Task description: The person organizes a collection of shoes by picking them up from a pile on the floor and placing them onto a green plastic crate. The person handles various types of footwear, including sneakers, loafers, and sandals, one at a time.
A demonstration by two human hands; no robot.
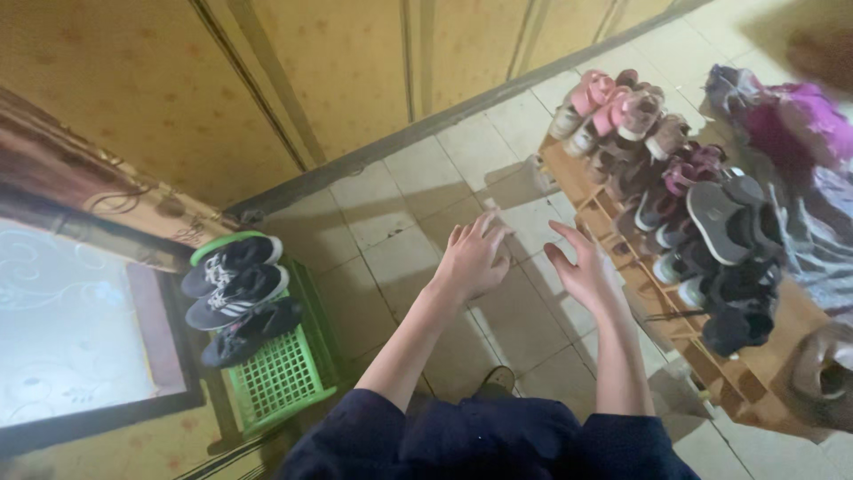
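Both hands are empty with fingers spread: the left hand (pixel 471 258) and right hand (pixel 582 271) hover over bare floor (pixel 400 240), reaching toward 2 o'clock. The shoe rack (pixel 755 382) there is heaped with shoes (pixel 720 222); a careless grab could likely topple the pile.
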